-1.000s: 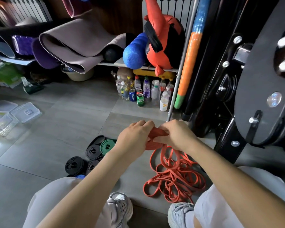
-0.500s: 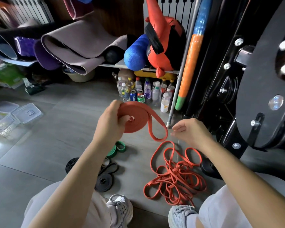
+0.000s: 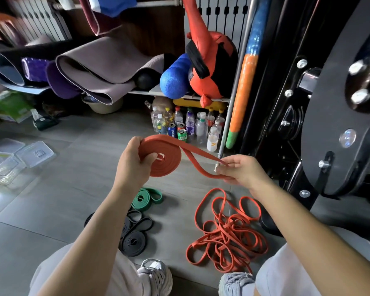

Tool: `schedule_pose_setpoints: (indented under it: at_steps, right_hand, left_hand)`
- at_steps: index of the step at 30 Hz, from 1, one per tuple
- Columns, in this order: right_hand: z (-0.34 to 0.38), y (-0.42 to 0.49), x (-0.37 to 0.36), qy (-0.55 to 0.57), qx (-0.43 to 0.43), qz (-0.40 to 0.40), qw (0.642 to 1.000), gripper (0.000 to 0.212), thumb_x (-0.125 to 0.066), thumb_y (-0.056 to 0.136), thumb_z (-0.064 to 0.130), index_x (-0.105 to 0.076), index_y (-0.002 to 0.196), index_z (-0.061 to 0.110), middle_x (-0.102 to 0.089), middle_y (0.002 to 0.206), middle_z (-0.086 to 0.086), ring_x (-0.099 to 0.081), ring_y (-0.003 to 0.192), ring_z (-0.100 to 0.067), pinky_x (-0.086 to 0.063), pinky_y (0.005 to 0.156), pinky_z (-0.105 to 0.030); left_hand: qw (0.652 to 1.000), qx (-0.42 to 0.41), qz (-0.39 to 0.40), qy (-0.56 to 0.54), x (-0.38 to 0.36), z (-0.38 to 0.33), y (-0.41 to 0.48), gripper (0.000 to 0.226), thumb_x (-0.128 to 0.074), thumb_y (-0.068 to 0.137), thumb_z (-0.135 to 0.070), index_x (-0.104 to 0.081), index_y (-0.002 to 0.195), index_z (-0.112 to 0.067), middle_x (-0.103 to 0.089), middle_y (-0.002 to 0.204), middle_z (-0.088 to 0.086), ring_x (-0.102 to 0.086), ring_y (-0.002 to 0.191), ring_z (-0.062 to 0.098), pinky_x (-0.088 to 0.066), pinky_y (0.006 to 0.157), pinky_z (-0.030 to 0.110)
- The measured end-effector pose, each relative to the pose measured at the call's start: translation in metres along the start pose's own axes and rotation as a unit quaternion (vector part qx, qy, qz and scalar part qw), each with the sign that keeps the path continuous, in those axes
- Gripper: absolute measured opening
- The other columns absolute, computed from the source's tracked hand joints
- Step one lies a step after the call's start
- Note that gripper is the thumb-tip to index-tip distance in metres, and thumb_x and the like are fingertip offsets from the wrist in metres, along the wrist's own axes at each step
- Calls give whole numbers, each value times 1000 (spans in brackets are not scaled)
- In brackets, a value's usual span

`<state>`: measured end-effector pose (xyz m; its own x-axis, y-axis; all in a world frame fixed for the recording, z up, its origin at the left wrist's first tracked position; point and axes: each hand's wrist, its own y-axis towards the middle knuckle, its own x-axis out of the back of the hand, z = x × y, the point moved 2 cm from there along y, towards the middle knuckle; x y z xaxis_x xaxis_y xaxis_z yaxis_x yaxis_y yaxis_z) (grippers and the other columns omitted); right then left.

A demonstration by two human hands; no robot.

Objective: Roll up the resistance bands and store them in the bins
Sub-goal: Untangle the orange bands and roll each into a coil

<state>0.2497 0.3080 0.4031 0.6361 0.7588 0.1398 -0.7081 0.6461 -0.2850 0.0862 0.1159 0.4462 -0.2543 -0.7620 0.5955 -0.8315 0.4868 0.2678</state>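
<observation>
At far left, clear plastic bins (image 3: 19,159) sit on the floor (image 3: 73,189), cut off by the frame edge. Behind the left forearm (image 3: 98,227), black bands (image 3: 134,241) and a green band (image 3: 146,198) lie rolled, partly hidden. The left hand (image 3: 132,167) grips the half-rolled orange band (image 3: 167,161) in mid-air; the right hand (image 3: 242,170) pinches its loose tail. Below, an orange tangle (image 3: 224,233) lies on the floor; band count indeterminable.

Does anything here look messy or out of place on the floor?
A heap of orange bands lies tangled on the floor by the right shoe, unlike the green roll and black rolls beside it, which are coiled, though loosely. The left hand and right hand hold another orange band, half rolled.
</observation>
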Motion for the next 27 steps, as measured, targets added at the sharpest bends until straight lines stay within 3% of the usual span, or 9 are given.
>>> schedule_pose_setpoints:
  at_steps: [6, 10, 13, 16, 19, 22, 25, 26, 27]
  right_hand:
    - [3, -5, 10, 118, -14, 73, 990, 37, -77, 63, 18, -63, 91, 0, -72, 80, -8, -67, 71, -14, -55, 67, -20]
    - [3, -5, 14, 206, 11, 140, 968, 51, -92, 38, 42, -71, 73, 12, -72, 79, -7, -69, 77, -17, -57, 70, -23]
    - [7, -8, 15, 263, 2, 145, 954, 24, -70, 70, 33, -64, 76, 11, -69, 71, -3, -70, 77, -16, -55, 83, -29]
    - [7, -7, 15, 261, -12, 85, 961, 18, -52, 88, 25, -58, 80, 10, -58, 58, 2, -66, 66, -14, -50, 87, -32]
    - [3, -5, 15, 183, -10, 36, 982, 18, -59, 87, 28, -59, 79, 11, -54, 57, 4, -60, 59, -10, -49, 77, -26]
    - [-6, 0, 16, -35, 22, -12, 999, 28, -68, 82, 35, -67, 89, 9, -65, 75, -1, -62, 76, -15, -46, 85, -31]
    - [-13, -1, 6, -196, 35, 20, 980, 96, -67, 50, 79, -67, 109, 3, -69, 107, -14, -64, 104, -24, -46, 97, -41]
    - [-16, 0, 3, -215, 40, 42, 975, 110, -67, 44, 81, -62, 117, -1, -66, 116, -18, -61, 108, -26, -44, 100, -45]
    - [-14, -3, 0, -222, 40, 61, 972, 105, -72, 48, 71, -57, 123, 0, -63, 120, -16, -60, 110, -23, -43, 102, -45]
  left_hand:
    - [1000, 26, 5, 7, 2, 10, 1, 29, -64, 85, -7, -52, 111, -6, -56, 93, 5, -52, 84, 25, -43, 74, 32]
    - [999, 29, 13, 12, 3, 13, 1, 28, -65, 84, -7, -51, 109, -7, -56, 90, 5, -52, 81, 26, -45, 72, 35]
    - [999, 35, 23, 16, 1, 14, 0, 28, -64, 85, -6, -51, 110, -6, -56, 90, 5, -52, 82, 25, -41, 72, 31]
    - [998, 31, 41, 21, -1, 14, 0, 29, -64, 85, -5, -51, 110, -6, -56, 91, 5, -53, 83, 26, -42, 73, 31]
    - [998, 11, 64, 23, -3, 11, -2, 30, -64, 84, -4, -51, 111, -6, -58, 93, 6, -55, 85, 27, -46, 75, 34]
    - [995, -22, 88, 43, -8, 5, -7, 29, -63, 85, -4, -51, 111, -7, -58, 91, 5, -56, 83, 29, -47, 73, 35]
    - [989, -49, 116, 78, -18, 0, -15, 29, -61, 87, -7, -50, 113, -9, -56, 91, 3, -53, 80, 25, -38, 67, 29]
    - [984, -69, 127, 100, -22, -2, -19, 30, -60, 87, -8, -50, 114, -10, -56, 95, 4, -53, 83, 25, -36, 69, 28]
    - [978, -89, 140, 125, -26, -4, -22, 31, -59, 87, -9, -49, 116, -10, -57, 99, 6, -53, 87, 27, -36, 71, 29]
